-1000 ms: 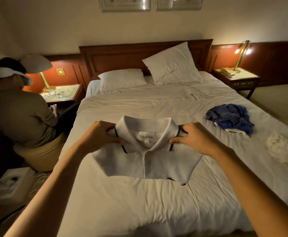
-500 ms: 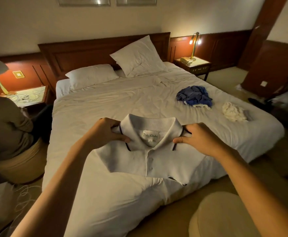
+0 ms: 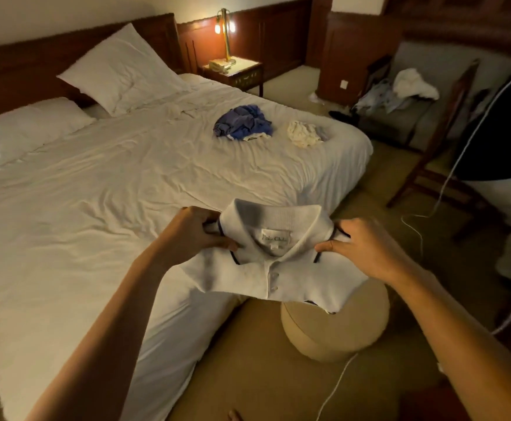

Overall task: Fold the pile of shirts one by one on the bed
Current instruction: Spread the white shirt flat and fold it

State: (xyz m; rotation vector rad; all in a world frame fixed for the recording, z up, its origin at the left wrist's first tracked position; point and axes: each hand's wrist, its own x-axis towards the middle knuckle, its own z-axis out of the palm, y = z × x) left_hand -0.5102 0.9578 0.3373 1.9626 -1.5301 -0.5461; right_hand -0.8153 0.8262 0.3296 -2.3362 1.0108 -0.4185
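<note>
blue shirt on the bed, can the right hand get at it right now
Probably not: the right hand grips the folded white polo, and the blue shirt lies well up the bed.

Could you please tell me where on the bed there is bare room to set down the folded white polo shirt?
The widest bare sheet on the white bed runs from the two white pillows down to the near edge, left of the crumpled blue shirt. The right side is crowded: that shirt and a crumpled cream garment lie there.
</note>
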